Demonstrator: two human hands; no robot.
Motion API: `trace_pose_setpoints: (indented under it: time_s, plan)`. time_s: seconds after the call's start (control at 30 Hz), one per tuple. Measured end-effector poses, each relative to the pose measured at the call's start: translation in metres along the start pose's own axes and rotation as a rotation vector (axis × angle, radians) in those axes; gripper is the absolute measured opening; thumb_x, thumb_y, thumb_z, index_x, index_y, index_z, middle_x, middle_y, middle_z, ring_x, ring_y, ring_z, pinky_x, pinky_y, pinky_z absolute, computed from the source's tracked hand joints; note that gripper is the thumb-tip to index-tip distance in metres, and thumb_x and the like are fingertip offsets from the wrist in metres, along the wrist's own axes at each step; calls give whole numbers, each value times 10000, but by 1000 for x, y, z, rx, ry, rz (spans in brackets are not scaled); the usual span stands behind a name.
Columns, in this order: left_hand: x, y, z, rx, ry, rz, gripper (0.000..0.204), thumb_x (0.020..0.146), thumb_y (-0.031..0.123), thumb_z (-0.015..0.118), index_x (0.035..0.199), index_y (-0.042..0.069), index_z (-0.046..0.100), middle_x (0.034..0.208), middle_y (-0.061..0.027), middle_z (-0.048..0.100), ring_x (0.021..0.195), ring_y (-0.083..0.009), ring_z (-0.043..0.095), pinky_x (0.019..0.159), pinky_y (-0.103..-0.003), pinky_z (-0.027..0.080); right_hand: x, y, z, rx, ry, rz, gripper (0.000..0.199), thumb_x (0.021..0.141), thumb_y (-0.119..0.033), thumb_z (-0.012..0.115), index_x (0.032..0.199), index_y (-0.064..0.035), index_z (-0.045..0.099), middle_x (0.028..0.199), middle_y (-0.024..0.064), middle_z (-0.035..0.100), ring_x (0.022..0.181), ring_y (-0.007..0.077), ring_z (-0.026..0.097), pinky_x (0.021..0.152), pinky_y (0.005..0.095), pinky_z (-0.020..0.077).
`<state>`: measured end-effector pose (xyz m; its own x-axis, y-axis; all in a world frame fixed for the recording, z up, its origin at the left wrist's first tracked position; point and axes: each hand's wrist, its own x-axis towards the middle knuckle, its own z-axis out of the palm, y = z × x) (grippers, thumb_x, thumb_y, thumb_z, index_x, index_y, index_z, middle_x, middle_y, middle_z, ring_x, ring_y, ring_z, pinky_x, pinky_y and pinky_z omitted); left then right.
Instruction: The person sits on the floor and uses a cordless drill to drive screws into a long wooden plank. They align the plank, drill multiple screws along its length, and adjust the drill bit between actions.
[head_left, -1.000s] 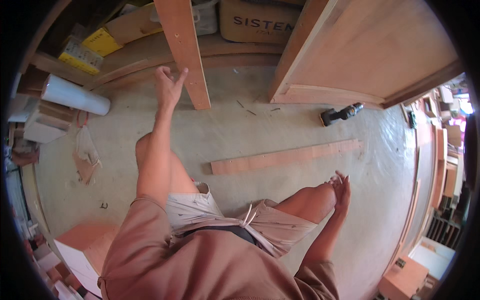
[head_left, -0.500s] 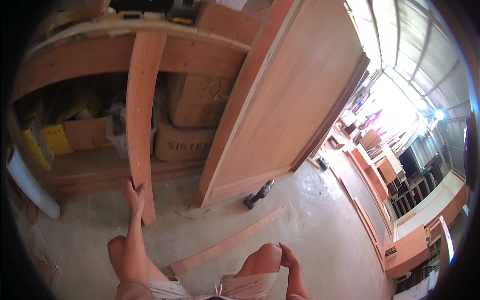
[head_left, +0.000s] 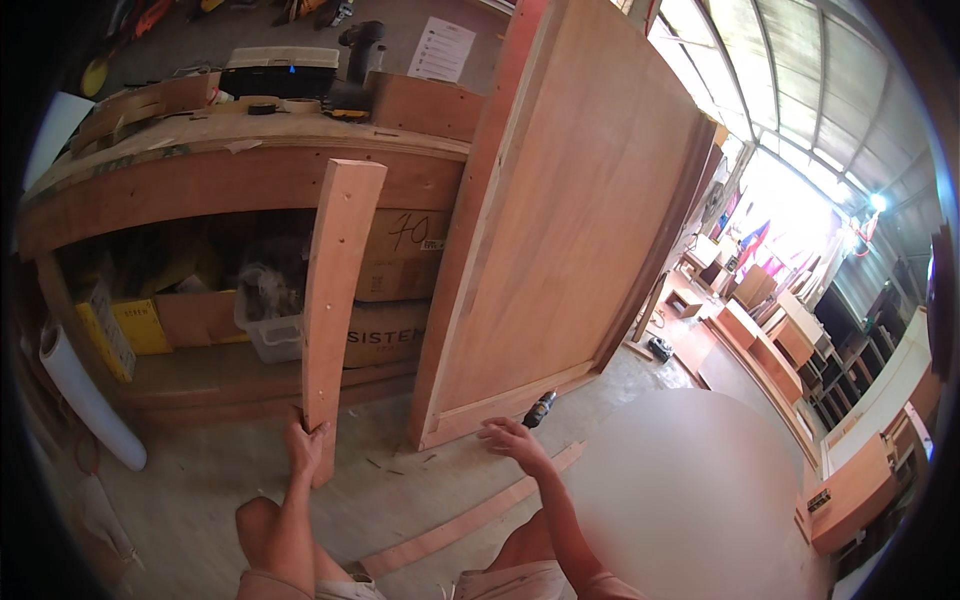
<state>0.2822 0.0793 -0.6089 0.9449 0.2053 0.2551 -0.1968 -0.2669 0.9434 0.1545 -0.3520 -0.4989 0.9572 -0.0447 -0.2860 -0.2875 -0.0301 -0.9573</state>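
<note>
My left hand (head_left: 306,447) is wrapped round the lower part of a long reddish wooden plank (head_left: 342,270) dotted with holes. The plank stands nearly upright, its top end in front of the workbench edge. My right hand (head_left: 515,441) is held out in the air with its fingers spread, holding nothing. Just beyond it a cordless drill (head_left: 540,408) rests on the floor by the foot of a large wooden panel (head_left: 590,210). A second flat wooden strip (head_left: 465,525) lies on the floor below my right hand, partly hidden by my forearm and leg.
The workbench (head_left: 255,165) carries a tape roll, a dark case and another power tool. Beneath it are cardboard boxes (head_left: 395,335) and a plastic tub (head_left: 275,335). A white roll (head_left: 90,395) leans at left. Wooden pieces (head_left: 760,345) line the right; a blurred patch hides floor there.
My right hand has left my knee and reached forward, opening near the drill. The plank's top has come down into view, with my left hand still round its lower part. The view has tilted up.
</note>
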Motion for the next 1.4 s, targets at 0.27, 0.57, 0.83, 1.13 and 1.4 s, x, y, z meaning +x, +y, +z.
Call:
trace_pose_setpoints:
  time_s: [0.27, 0.57, 0.83, 1.13, 1.4]
  plan:
    - [-28, 24, 7, 186, -318, 66, 395, 832, 194, 799, 1125, 28, 593, 1001, -176, 718, 996, -391, 699, 851, -466, 545, 8, 16, 114, -200, -182, -272, 768, 1002, -356, 747, 1563, -21, 343, 1425, 157, 580, 1320, 259, 579, 1066, 409, 525]
    - [-88, 35, 64, 388, -625, 395, 366, 784, 182, 785, 1103, 103, 625, 1016, -126, 682, 1007, -402, 632, 853, -504, 529, -3, 74, 139, -193, 18, -478, 975, 854, -422, 892, 1558, -32, 342, 1510, 153, 484, 1383, 275, 505, 1120, 444, 482]
    - [-91, 32, 80, 359, -658, 560, 378, 771, 211, 838, 1086, 119, 650, 1015, -143, 688, 983, -431, 622, 857, -542, 497, -7, 88, 130, 261, 190, -374, 652, 802, -399, 922, 1257, -38, 627, 1247, 89, 669, 1167, 212, 636, 1004, 385, 536]
    - [-73, 13, 80, 232, -1171, 22, 931, 772, 361, 933, 1501, 70, 431, 1216, -190, 695, 1163, -395, 645, 990, -503, 506, 15, 87, 70, 457, 395, -364, 555, 814, -322, 886, 1226, -55, 628, 1123, 64, 702, 1073, 181, 662, 951, 364, 528]
    - [-85, 31, 79, 421, -1306, 11, 1040, 721, 327, 964, 1544, 72, 381, 1434, -230, 565, 1373, -412, 512, 1140, -473, 423, 5, 59, 18, 741, 474, -356, 750, 936, -611, 684, 1401, -48, 510, 1227, 121, 688, 1101, 241, 667, 988, 416, 522]
